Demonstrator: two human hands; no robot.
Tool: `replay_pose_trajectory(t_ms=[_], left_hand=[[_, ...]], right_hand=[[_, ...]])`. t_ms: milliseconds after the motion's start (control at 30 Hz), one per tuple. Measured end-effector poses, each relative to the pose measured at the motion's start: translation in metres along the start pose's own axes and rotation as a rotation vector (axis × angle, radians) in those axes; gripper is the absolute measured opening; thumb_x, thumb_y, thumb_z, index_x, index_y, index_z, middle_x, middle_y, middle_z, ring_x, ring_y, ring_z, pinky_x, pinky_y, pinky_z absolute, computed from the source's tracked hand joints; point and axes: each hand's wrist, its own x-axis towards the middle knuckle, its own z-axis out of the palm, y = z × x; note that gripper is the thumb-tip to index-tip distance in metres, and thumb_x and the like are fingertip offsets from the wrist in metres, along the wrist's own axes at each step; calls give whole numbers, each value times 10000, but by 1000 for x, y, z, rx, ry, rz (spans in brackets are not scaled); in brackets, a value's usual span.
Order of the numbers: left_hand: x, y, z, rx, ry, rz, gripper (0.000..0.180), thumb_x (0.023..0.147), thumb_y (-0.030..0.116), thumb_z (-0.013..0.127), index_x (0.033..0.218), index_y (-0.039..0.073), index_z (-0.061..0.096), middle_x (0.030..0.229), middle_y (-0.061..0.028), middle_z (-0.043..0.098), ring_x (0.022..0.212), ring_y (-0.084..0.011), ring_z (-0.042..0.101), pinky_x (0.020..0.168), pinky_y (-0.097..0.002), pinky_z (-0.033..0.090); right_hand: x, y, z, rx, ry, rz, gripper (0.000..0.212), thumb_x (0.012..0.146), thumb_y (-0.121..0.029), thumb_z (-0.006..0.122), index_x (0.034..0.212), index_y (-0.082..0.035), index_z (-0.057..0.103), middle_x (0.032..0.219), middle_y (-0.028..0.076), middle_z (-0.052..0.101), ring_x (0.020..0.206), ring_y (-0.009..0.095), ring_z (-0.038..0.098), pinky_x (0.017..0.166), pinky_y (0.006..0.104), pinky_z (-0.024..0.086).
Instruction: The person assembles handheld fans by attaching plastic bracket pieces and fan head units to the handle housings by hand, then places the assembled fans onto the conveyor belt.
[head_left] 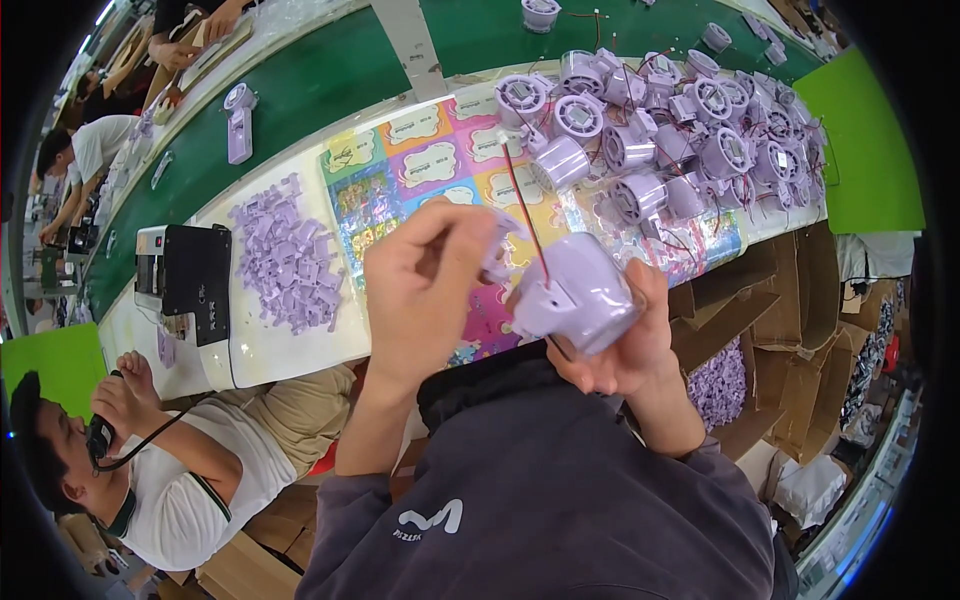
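Note:
My right hand is wrapped round a lilac cylindrical fan housing with a see-through end. A red and black wire rises out of the housing's side and ends in a small white connector. My left hand pinches a small lilac plastic piece just left of the housing, and a gap shows between the two. Fingers partly cover the piece, so its full shape is hidden. Beyond my hands lies a heap of similar lilac fan units with wires.
Loose small lilac parts lie in a pile left of the colourful printed sheets. A black machine stands farther left, near a seated co-worker holding a black tool. A green belt runs behind; cardboard boxes stand at right.

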Motion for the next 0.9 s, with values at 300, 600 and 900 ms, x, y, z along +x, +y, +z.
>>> replay_pose_trajectory(t_ms=[300, 600, 900], left_hand=[[17, -26, -6, -3, 61, 24, 296, 1046, 191, 551, 995, -66, 688, 826, -99, 687, 662, -125, 600, 622, -277, 510], [38, -124, -115, 593, 484, -38, 286, 1036, 218, 572, 916, -24, 667, 730, 22, 577, 656, -60, 504, 550, -234, 433], [40, -154, -117, 1006, 397, 195, 270, 1008, 188, 611, 888, -52, 636, 713, -49, 575, 686, -128, 501, 633, -296, 427]], right_hand=[[-8, -5, -8, 155, 13, -73, 977, 910, -768, 397, 1367, 94, 432, 743, 220, 621, 426, 184, 534, 359, 264, 424], [-165, -90, -75, -756, 804, -1031, 832, 848, -634, 668, 1296, 53, 527, 971, 182, 723, 792, 198, 715, 622, 262, 518], [-408, -272, -320, -440, 1473, -1611, 414, 906, -112, 742, 1207, -42, 467, 1112, 99, 623, 884, 183, 653, 718, 304, 579]])
